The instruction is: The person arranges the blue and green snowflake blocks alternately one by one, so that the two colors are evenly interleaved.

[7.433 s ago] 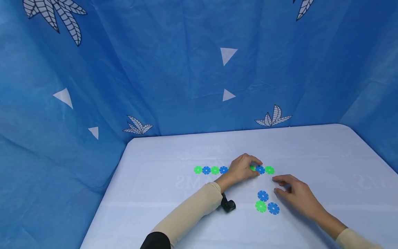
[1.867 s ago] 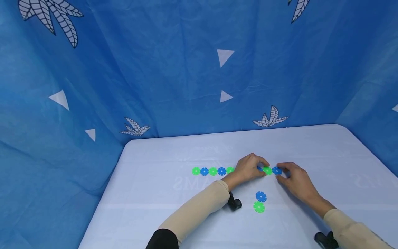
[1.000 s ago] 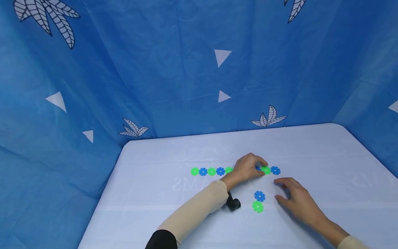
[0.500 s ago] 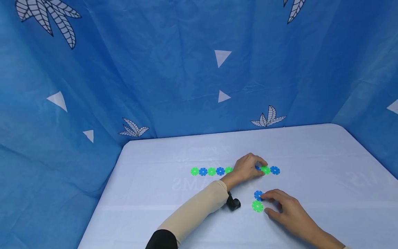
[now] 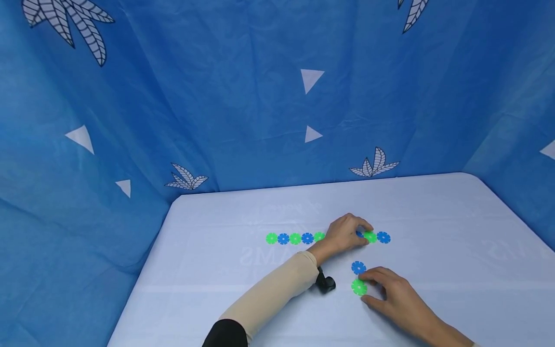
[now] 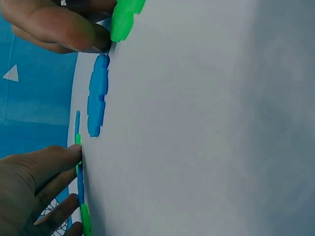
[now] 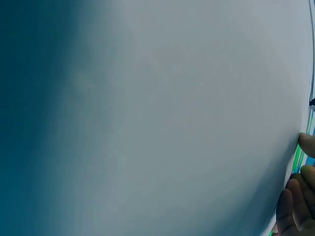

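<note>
A row of notched flower-shaped plastic discs, green and blue by turns, runs across the white table; its left part shows a green disc (image 5: 271,238) at the end. My left hand (image 5: 344,233) covers the row's middle and holds a green disc (image 5: 370,237) between finger and thumb near the right end. Beyond that sits the last blue disc (image 5: 383,237). Nearer me, my right hand (image 5: 396,296) pinches a loose green disc (image 5: 359,287) at its far and near edges. A loose blue disc (image 5: 358,268) lies just behind it, also seen in the left wrist view as a blue disc (image 6: 97,96).
The white-covered table (image 5: 208,289) reaches back to a blue printed cloth (image 5: 243,96). A small black device (image 5: 326,283) hangs under my left wrist, beside the loose discs.
Earlier, my right hand set a blue disc at the row's right end. It then drew back to the loose pair, passed the blue disc, which shifted away slightly, and took the green one.
</note>
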Demonstrator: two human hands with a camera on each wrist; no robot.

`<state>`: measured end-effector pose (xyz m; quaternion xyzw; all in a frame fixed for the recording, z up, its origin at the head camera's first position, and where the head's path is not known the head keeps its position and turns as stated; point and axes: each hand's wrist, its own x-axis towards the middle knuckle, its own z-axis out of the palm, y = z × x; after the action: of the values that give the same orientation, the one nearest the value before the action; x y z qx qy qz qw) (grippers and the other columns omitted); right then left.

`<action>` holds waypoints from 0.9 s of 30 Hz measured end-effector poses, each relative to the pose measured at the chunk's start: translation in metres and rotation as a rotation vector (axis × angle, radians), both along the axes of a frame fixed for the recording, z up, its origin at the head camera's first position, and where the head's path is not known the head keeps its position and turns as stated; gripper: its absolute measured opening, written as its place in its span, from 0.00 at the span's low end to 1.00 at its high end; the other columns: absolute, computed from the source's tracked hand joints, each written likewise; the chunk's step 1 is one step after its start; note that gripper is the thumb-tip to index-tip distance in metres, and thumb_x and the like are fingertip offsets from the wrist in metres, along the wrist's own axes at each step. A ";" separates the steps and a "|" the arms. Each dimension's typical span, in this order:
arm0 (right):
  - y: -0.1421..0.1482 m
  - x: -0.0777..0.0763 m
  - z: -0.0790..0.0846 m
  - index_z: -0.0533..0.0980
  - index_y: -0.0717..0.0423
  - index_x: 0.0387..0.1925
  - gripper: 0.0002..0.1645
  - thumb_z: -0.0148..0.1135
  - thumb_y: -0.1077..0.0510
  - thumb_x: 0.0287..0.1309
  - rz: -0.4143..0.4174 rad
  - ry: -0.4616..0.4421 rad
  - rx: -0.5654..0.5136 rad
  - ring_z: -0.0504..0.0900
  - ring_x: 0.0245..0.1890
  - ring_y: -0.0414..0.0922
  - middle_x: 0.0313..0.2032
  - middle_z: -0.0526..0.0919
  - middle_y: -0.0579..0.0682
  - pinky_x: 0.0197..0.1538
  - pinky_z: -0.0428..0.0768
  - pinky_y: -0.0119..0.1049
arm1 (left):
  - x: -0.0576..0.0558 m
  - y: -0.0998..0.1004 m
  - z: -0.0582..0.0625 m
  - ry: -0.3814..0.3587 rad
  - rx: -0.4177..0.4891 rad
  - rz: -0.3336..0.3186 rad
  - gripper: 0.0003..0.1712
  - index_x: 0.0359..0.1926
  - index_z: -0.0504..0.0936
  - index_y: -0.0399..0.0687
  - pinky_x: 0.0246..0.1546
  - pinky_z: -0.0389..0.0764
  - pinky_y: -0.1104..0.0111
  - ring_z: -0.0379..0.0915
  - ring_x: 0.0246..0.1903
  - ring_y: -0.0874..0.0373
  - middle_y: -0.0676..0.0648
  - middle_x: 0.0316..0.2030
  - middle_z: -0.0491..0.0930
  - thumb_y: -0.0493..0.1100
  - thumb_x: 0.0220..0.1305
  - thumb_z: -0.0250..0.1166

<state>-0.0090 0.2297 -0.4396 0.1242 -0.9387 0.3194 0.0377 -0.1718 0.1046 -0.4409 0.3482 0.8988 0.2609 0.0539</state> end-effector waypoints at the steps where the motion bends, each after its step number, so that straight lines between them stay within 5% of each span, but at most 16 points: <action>1: -0.001 0.000 0.000 0.82 0.45 0.44 0.23 0.79 0.59 0.43 0.003 0.020 0.009 0.77 0.42 0.34 0.44 0.79 0.33 0.40 0.78 0.33 | 0.000 0.000 0.000 0.000 -0.001 0.001 0.17 0.49 0.87 0.61 0.52 0.70 0.78 0.71 0.52 0.72 0.64 0.47 0.83 0.48 0.56 0.75; 6: -0.004 -0.001 0.000 0.83 0.42 0.41 0.21 0.78 0.61 0.44 0.027 0.078 0.035 0.78 0.45 0.34 0.43 0.79 0.30 0.46 0.80 0.37 | 0.000 0.000 0.000 -0.010 0.001 0.006 0.17 0.49 0.87 0.61 0.52 0.70 0.78 0.71 0.52 0.72 0.64 0.47 0.82 0.48 0.56 0.75; 16: -0.001 -0.003 -0.001 0.81 0.46 0.43 0.22 0.76 0.66 0.44 0.163 0.097 -0.024 0.74 0.36 0.31 0.43 0.76 0.34 0.35 0.77 0.30 | 0.001 0.001 0.002 -0.010 -0.007 0.007 0.17 0.49 0.87 0.61 0.51 0.71 0.78 0.71 0.51 0.71 0.64 0.47 0.82 0.48 0.56 0.75; 27: 0.001 0.001 0.006 0.82 0.44 0.46 0.20 0.75 0.58 0.49 0.156 -0.032 0.096 0.80 0.49 0.42 0.48 0.79 0.36 0.48 0.81 0.43 | 0.000 0.003 0.004 0.021 -0.008 -0.017 0.20 0.50 0.87 0.58 0.51 0.70 0.79 0.73 0.52 0.70 0.62 0.48 0.83 0.49 0.54 0.76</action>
<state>-0.0076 0.2307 -0.4335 0.1934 -0.9409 0.2778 -0.0080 -0.1719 0.1076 -0.4373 0.3581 0.8975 0.2529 0.0479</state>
